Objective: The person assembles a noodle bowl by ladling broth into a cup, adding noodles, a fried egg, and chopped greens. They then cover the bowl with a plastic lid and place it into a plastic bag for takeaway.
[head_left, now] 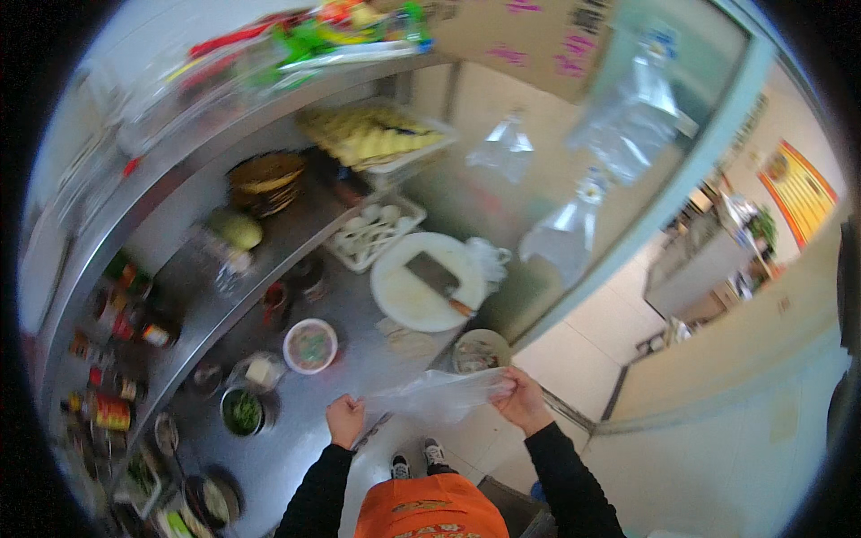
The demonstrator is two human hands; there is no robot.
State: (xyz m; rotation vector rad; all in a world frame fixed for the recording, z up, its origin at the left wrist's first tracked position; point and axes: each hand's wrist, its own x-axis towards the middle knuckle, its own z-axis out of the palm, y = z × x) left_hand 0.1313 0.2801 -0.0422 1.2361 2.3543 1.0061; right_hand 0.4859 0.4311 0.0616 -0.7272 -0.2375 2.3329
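Note:
A clear plastic bag (439, 394) is stretched between my two hands in front of the metal counter's edge. My left hand (345, 420) is closed in a fist at the bag's left end. At the other end, the fingers of my right hand (522, 401) pinch the bag near its edge. Just beyond the bag stands a round container (482, 351) with food scraps or pieces in it. Farther off, a cleaver (434, 274) lies on a round white cutting board (395, 291). A white bowl of soup-like food (310, 346) sits on the counter left of the bag.
Chopped greens fill a metal pot (242, 411) on the left. A tray of eggs (375, 231) and a tray of yellow food (377, 134) are at the back. Bottles (112, 411) line the far left. Plastic bags (565, 235) hang on the partition beside a doorway.

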